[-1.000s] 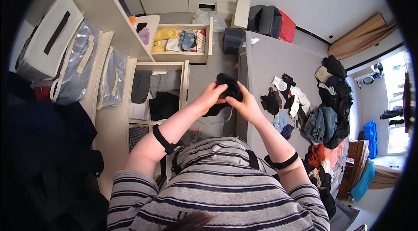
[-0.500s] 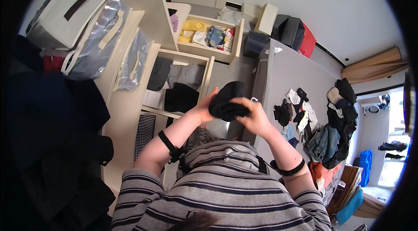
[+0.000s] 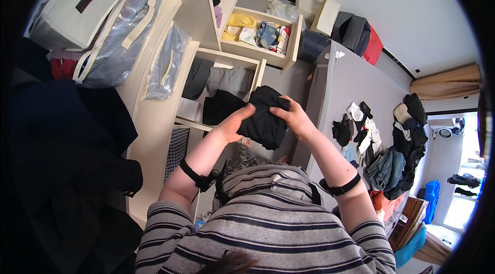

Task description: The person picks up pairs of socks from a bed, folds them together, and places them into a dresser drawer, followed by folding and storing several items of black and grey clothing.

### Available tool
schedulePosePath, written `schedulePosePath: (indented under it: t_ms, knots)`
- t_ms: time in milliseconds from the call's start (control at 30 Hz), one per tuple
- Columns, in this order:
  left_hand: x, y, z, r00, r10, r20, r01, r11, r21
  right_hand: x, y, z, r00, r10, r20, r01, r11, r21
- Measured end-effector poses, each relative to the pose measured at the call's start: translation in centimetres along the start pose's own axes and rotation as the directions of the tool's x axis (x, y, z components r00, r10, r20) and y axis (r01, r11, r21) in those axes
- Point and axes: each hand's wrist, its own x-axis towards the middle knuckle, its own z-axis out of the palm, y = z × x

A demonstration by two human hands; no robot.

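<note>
Between my two hands is a folded black garment [image 3: 264,119], held up in front of my body; its exact kind does not show. My left hand [image 3: 236,122] grips its left edge, thumb on top. On the other side, my right hand [image 3: 295,117] pinches the upper right edge with thumb and fingers. Just beyond my left hand, an open drawer [image 3: 259,74] holds a dark grey folded garment [image 3: 197,79], a light grey one [image 3: 229,82] and a black one [image 3: 220,109].
A farther open drawer [image 3: 293,42] contains small colourful clothes. To the right, a grey bed [image 3: 330,85] carries scattered socks [image 3: 367,134] and a heap of dark clothes and jeans [image 3: 385,169]. Dark clothes [image 3: 67,129] hang at left, below storage bags [image 3: 121,36].
The black garment was rolled or bunched and now lies flatter and wider between my hands. My right hand has shifted up to its upper right edge. The whole view has shifted slightly.
</note>
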Motion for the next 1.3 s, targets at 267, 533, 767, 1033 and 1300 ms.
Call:
schedulePosePath:
  t_ms: [267,533,767,1033,1300]
  knots:
    - [-3.0,5.3,-3.4,0.811,0.44,-0.387,-0.349,0.893,0.284,2.4,-0.4,0.4,0.971,0.164,0.176,-0.119,0.963,-0.242]
    - [-4.8,7.6,-8.0,0.563,0.67,-0.485,-0.524,0.743,0.417,4.0,4.6,3.9,0.947,0.131,0.294,-0.156,0.986,0.062]
    - [-0.2,2.9,-15.3,0.754,0.417,-0.508,-0.525,0.847,-0.084,2.3,5.6,1.1,0.925,0.32,0.203,-0.258,0.924,-0.284]
    - [1.1,-3.0,-25.9,0.535,0.447,-0.717,-0.693,0.717,-0.07,-0.9,5.6,-2.2,0.9,0.436,0.024,-0.412,0.866,-0.282]
    - [0.7,-1.7,-21.0,0.502,0.441,-0.744,-0.661,0.75,-0.002,-3.5,7.6,-4.8,0.889,0.446,-0.107,-0.458,0.861,-0.219]
